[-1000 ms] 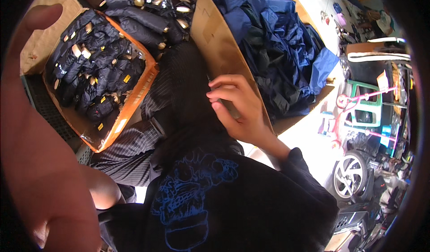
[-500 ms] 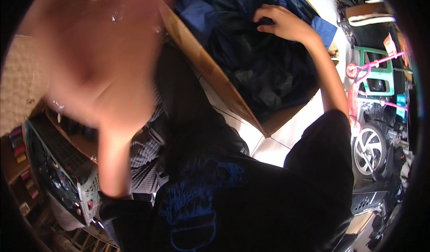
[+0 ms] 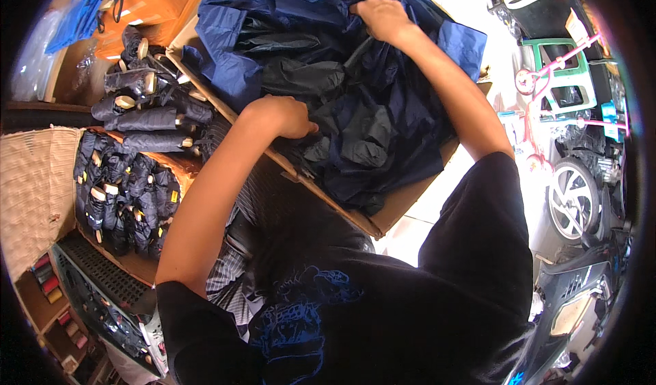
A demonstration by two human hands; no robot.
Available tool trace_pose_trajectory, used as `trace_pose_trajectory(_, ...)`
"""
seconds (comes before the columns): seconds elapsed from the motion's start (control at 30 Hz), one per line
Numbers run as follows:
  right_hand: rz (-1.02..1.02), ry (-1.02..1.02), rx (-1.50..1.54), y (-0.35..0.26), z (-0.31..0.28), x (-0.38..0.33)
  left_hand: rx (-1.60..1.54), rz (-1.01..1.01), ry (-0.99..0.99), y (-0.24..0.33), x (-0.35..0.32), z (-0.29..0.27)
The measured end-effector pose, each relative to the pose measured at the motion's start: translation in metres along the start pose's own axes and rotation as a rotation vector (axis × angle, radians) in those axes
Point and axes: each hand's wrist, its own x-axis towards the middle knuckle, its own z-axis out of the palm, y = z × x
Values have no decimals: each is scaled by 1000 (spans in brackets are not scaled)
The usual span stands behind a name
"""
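Note:
A pile of thin dark blue and black fabric (image 3: 372, 135) fills a cardboard box (image 3: 321, 197) in front of me. My left hand (image 3: 283, 117) is at the box's near left side, its fingers curled down onto the black fabric. Farther back and to the right, my right hand (image 3: 386, 19) has its fingers closed on a fold of the dark blue cloth, and its fingertips are partly hidden in the folds. Loose folds of the cloth hang over the box's rim.
Left of the box, several folded black umbrellas (image 3: 157, 122) lie stacked, with more in an open carton (image 3: 184, 173). A plastic crate (image 3: 102, 275) stands lower left. An orange box (image 3: 154, 5) is at the far left; a pink scooter (image 3: 529, 118) and a wheel (image 3: 572, 200) are at right.
My left hand, blurred and raised close to the camera before, has come down onto the fabric in the box. My right hand has shifted back and left and closed on the cloth.

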Motion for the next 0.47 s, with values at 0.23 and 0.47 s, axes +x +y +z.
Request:
trace_pose_trajectory(0.23,189,-410,21,-2,-58,-11,37,30,99,14,-13,15)
trace_pose_trajectory(0.47,370,-393,112,12,-79,-33,-104,88,-36,22,-22,4)
